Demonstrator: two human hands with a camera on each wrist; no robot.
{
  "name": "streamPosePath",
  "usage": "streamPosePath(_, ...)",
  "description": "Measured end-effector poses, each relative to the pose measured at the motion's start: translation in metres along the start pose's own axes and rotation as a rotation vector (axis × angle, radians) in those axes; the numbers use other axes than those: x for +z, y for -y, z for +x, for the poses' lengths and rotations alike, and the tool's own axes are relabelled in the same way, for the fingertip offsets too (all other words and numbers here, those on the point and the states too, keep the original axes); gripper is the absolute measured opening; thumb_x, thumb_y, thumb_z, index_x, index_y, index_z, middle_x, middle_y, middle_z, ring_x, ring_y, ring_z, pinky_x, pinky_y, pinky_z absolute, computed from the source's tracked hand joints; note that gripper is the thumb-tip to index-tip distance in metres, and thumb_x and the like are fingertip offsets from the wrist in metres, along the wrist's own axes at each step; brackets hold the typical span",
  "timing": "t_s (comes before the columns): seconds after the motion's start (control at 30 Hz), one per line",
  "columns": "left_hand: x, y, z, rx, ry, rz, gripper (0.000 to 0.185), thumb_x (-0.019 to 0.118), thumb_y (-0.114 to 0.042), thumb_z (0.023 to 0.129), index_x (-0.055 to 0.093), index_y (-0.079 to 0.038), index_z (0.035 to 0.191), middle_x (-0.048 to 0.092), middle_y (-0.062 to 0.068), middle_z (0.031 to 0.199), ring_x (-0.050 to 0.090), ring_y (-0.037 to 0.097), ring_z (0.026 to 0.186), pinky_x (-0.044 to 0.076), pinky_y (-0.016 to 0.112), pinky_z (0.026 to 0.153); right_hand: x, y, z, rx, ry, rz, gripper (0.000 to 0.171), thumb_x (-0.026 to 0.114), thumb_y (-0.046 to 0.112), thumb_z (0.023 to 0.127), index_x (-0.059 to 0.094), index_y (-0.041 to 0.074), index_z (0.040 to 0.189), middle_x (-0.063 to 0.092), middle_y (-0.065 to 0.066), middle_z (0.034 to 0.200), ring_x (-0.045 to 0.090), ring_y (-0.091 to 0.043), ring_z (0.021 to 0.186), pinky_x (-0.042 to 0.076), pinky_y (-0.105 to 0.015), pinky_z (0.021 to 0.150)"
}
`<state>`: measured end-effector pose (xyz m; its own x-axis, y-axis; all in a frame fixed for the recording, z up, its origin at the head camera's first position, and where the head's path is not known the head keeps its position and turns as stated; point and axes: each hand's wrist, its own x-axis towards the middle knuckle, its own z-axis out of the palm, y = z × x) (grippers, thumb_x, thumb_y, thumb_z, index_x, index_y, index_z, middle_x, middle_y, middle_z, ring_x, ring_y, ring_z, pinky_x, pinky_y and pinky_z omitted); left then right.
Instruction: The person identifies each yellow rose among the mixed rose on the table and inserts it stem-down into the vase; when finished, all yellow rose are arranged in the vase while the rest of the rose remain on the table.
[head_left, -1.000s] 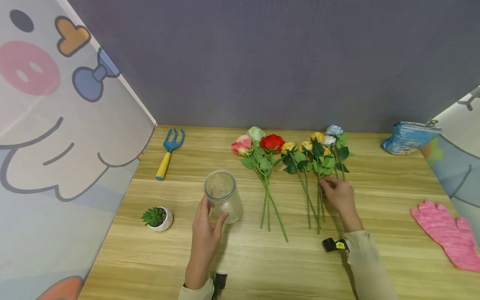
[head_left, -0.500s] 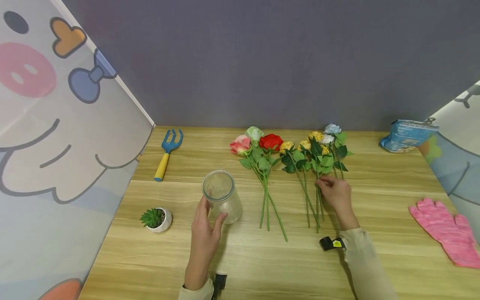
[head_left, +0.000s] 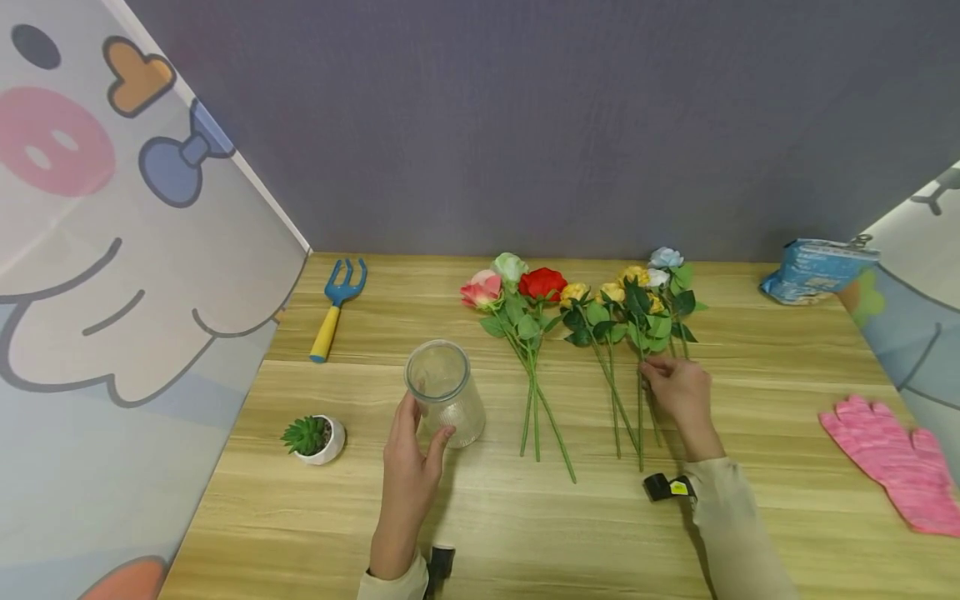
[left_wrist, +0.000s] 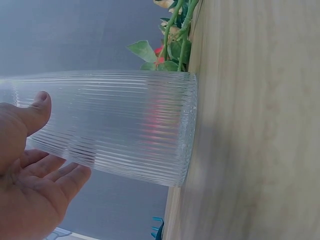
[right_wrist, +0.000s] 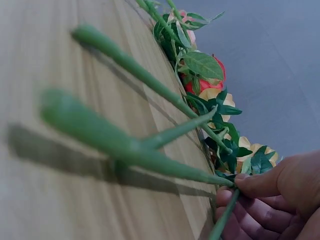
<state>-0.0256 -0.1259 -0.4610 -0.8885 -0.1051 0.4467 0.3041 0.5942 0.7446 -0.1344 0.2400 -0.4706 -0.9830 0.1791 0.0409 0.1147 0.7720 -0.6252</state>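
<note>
My left hand (head_left: 412,467) holds a clear ribbed glass vase (head_left: 463,412) low on its left side, thumb in front and fingers behind. In the left wrist view the vase (left_wrist: 125,125) stands upright on the table, seen turned sideways. My right hand (head_left: 678,400) pinches the green stem of a flower (head_left: 641,417) between thumb and fingertips, just below the leaves. Its lower end sticks out toward the camera in the right wrist view, above its shadow. Yellow roses (head_left: 611,292) lie around it, with pale blue and white flowers (head_left: 665,260) behind.
Pink, green and red roses (head_left: 543,284) lie with crossed stems between the hands. At left are a blue-and-yellow hand fork (head_left: 335,310) and a potted succulent (head_left: 318,437). A blue clipped bag (head_left: 817,271) and pink glove (head_left: 892,467) lie at right.
My right hand has shifted slightly to the right, and the pinched stem with it; a neighbouring stem end has swung right too. The left hand and vase have stayed put.
</note>
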Motion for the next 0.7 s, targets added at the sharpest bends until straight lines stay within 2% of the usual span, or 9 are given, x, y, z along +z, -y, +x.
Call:
streamPosePath(0.1,0.000,0.000,0.000,0.001,0.002,-0.005,0.077,0.079,0.007,0.084,0.038,0.008,0.151,0.055,0.030,0.139,0.059,0.051,0.124,0.054,0.061,0.099,-0.003,-0.001,-0.001,0.018,0.024,-0.003,0.024,0.071,0.012,0.097,0.076,-0.010,0.105,0.077,-0.021,0.088,0.073,-0.019,0.063,0.052,-0.019,0.053)
streamPosePath(0.27,0.000,0.000,0.000,-0.005,0.004,-0.007,0.078,0.078,0.006,0.085,0.038,0.009,0.151,0.054,0.031,0.140,0.058,0.050,0.125,0.054,0.061,0.100,-0.006,-0.001,-0.001,0.012,0.025,-0.025,0.022,0.071,0.012,0.097,0.077,-0.009,0.101,0.077,-0.020,0.083,0.070,-0.016,0.060,0.051,-0.023,0.055)
streamPosePath(0.33,0.001,0.000,0.000,-0.007,0.005,-0.009,0.078,0.078,0.007,0.085,0.038,0.008,0.151,0.054,0.030,0.140,0.058,0.050,0.125,0.054,0.061,0.100,-0.008,-0.001,-0.001,0.021,0.027,-0.019,0.022,0.071,0.011,0.097,0.077,-0.009,0.101,0.077,-0.020,0.083,0.070,-0.015,0.061,0.050,-0.021,0.056)
streamPosePath(0.43,0.000,0.000,0.000,-0.006,0.004,-0.006,0.077,0.078,0.007,0.085,0.038,0.008,0.151,0.054,0.030,0.140,0.058,0.051,0.125,0.054,0.060,0.100,-0.011,0.001,-0.001,0.046,0.045,0.027,0.022,0.070,0.009,0.097,0.076,-0.010,0.104,0.077,-0.022,0.087,0.064,-0.004,0.058,0.046,-0.011,0.054)
streamPosePath(0.6,0.000,0.000,0.000,0.006,0.000,-0.009,0.078,0.078,0.008,0.084,0.038,0.009,0.150,0.054,0.031,0.140,0.058,0.051,0.125,0.054,0.060,0.100,-0.013,0.004,0.000,0.109,0.101,0.203,0.025,0.065,0.002,0.099,0.069,-0.017,0.115,0.075,-0.028,0.094,0.067,-0.007,0.057,0.057,-0.015,0.054)
streamPosePath(0.7,0.000,0.001,0.000,0.007,0.001,-0.011,0.078,0.078,0.008,0.084,0.038,0.009,0.150,0.054,0.031,0.140,0.058,0.051,0.126,0.054,0.059,0.100,-0.014,0.004,0.000,0.122,0.112,0.216,0.029,0.063,0.002,0.100,0.066,-0.017,0.122,0.075,-0.028,0.096,0.067,-0.009,0.057,0.058,-0.017,0.053)
